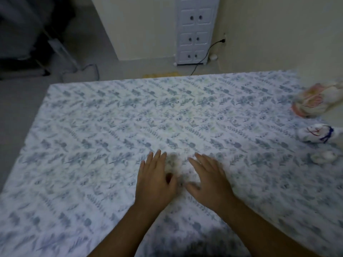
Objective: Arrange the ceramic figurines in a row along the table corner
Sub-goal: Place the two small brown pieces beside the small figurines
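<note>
Three blurred ceramic figurines sit along the right edge of the table [92, 127], which has a white cloth with a blue leaf print. The farthest is a large pink and cream figurine [313, 102]. Nearer stands a white figurine with red and blue lines [315, 135]. Closest is a small white figurine [323, 156]. My left hand [156, 180] and my right hand [207, 180] lie flat, palms down, fingers apart, side by side in the near middle of the cloth. Neither hand holds anything, and both are well left of the figurines.
Beyond the far table edge is a grey floor, a white cabinet [194, 30] with round knobs against the wall, and a black cable [204, 56] running from a wall socket. Dark furniture [27, 34] fills the far left.
</note>
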A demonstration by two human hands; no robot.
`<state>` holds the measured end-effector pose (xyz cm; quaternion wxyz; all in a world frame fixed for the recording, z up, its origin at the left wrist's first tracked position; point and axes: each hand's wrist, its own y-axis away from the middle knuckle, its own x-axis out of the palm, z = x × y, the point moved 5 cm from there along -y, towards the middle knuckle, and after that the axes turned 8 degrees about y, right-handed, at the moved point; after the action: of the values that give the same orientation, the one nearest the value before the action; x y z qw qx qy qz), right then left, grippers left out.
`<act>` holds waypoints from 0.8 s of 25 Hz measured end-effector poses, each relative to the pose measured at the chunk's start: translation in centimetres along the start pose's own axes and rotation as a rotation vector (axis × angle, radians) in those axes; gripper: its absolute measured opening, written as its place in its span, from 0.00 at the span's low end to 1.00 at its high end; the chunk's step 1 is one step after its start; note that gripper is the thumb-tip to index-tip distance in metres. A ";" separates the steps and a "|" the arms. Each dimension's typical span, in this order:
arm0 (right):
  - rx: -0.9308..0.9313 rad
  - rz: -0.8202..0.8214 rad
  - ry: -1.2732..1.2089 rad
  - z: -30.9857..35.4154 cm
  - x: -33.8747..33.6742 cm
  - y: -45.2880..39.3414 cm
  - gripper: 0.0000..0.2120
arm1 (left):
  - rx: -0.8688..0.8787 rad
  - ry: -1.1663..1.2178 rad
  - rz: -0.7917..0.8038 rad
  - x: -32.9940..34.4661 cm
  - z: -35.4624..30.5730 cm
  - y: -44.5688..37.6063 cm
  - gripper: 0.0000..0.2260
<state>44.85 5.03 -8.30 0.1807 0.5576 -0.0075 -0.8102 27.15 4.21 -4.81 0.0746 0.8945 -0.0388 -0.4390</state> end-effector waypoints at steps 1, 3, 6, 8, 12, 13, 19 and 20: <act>-0.041 0.021 0.011 1.9 1.0 -0.4 0.37 | -0.029 0.030 0.011 -0.9 1.9 0.9 0.37; -0.079 0.061 0.016 4.9 2.7 -1.0 0.38 | -0.067 0.097 0.070 -1.4 5.5 2.2 0.40; -0.016 0.095 -0.061 6.8 4.9 -2.0 0.31 | -0.097 0.190 0.138 -0.6 8.8 2.2 0.33; 0.055 0.032 -0.155 6.9 5.3 -2.2 0.20 | -0.086 0.230 0.133 0.0 9.1 1.3 0.14; 0.191 -0.051 -0.228 5.3 4.0 -0.9 0.10 | -0.004 0.291 0.165 0.2 6.7 -0.4 0.06; 0.221 -0.091 -0.236 4.4 3.3 -0.2 0.10 | 0.015 0.316 0.175 0.6 5.9 -0.8 0.07; 0.442 -0.355 -0.293 -5.8 -2.2 5.9 0.12 | 0.335 0.331 0.311 6.4 -5.2 -3.0 0.08; 0.487 -0.413 -0.302 -8.4 -3.3 7.3 0.13 | 0.380 0.333 0.333 8.1 -7.9 -3.2 0.08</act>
<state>55.54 0.83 -6.92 -0.1284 0.4480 -0.1139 -0.8774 38.36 7.03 -6.91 -0.0177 0.9335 -0.2535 -0.2529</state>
